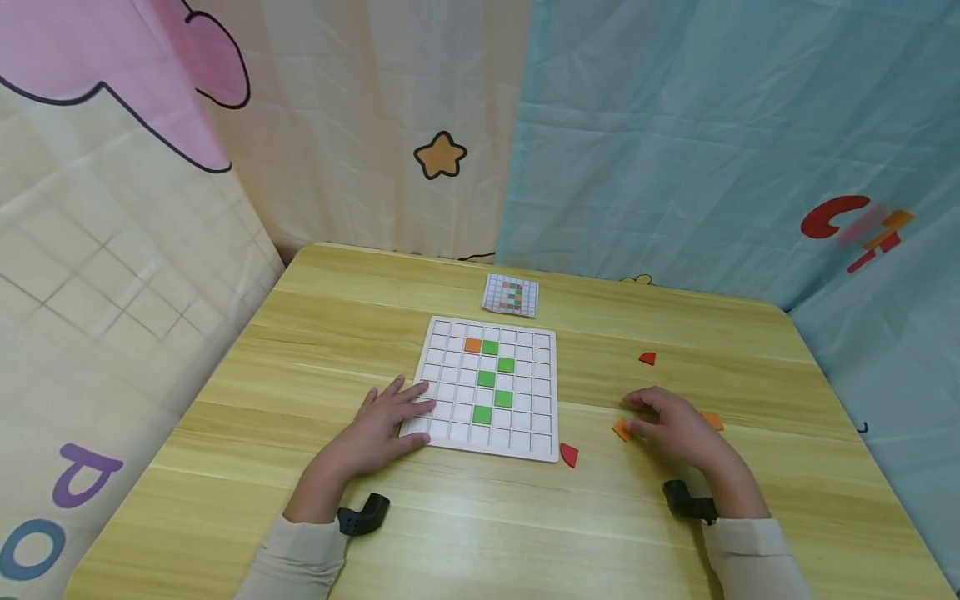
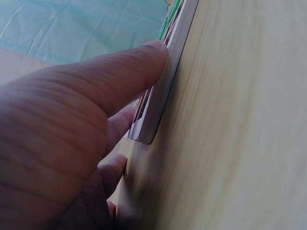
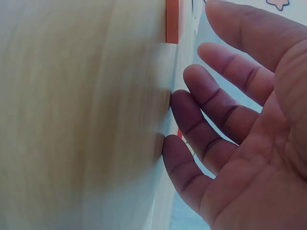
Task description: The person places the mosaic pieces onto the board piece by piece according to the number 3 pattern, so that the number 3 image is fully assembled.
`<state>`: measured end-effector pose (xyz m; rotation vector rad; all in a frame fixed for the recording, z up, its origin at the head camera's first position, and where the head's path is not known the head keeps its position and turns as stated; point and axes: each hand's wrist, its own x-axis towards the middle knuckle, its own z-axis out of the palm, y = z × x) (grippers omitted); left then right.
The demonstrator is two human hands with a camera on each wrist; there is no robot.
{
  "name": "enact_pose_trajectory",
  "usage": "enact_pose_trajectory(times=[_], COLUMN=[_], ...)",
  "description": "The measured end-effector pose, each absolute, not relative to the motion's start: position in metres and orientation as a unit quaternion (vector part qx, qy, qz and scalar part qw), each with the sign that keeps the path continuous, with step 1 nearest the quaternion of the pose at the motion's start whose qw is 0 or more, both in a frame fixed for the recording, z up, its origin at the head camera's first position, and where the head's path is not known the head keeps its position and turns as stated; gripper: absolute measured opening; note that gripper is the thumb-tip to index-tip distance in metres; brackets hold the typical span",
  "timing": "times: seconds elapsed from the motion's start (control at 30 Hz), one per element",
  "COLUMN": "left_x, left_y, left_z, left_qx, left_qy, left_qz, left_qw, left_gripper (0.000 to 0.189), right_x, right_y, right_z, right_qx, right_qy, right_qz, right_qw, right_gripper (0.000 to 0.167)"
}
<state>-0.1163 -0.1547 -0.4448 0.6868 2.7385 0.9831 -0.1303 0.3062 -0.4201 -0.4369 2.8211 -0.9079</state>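
A white grid board (image 1: pixel 540 412) lies on the wooden table, holding one orange square tile (image 1: pixel 472 345) and several green square tiles (image 1: pixel 482 414). My left hand (image 1: pixel 381 423) rests with spread fingers on the board's left edge; in the left wrist view its thumb (image 2: pixel 139 67) lies on the rim. Over the table to the right, my right hand (image 1: pixel 675 427) has its thumb and loosely bent fingers apart, with nothing gripped. Beside its thumb lies a loose orange tile (image 1: pixel 621 430), also seen in the right wrist view as an orange edge (image 3: pixel 172 24).
Behind the board lies a small printed pattern card (image 1: pixel 492 293). One red quarter-round piece (image 1: pixel 570 455) sits by the board's lower right corner, another red piece (image 1: pixel 648 358) farther back. More orange (image 1: pixel 713 420) shows behind the right hand. Curtains surround the table.
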Motion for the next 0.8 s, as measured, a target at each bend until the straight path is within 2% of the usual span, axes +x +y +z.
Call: enact_pose_trajectory(times=[0.8], left_x=[-0.117], left_y=[-0.1546], left_z=[-0.4437], left_qx=[0.229], left_qy=[0.915], left_qz=[0.322], left_qw=[0.077], left_gripper=[0.051], right_x=[-0.127], right_y=[0.3041], right_z=[-0.423], right_qx=[-0.165], right_qy=[0.937], right_qz=[-0.3], right_qw=[0.074], right_gripper=[0.032])
